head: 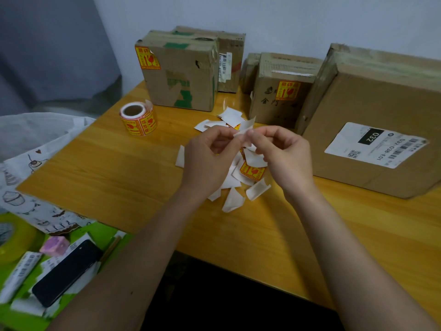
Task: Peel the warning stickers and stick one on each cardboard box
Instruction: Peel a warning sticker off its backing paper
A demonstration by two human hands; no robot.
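Both hands up over the table (114, 177), close together. Left hand (205, 161) and right hand (284, 156) each pinch one white slip (245, 126) between thumb & fingertips, other fingers curled in. Slip stands up from the pinch, white side showing; can't tell if a sticker is on it.

Under the hands: heap of white backing scraps (232, 199), one loose sticker (252, 170) face up in it, yellow w/ red print.

Roll (138, 120) sits left of the heap, near the front of the left box (181, 77). That box has a sticker (146, 58) at its top left corner. Mid box (279, 103) has one (288, 90) on its front too. Big box (372, 130) at right shows only a white shipping label (374, 144). Another box (230, 60) stands behind the left one.

Off the table's left edge: phone (64, 273).
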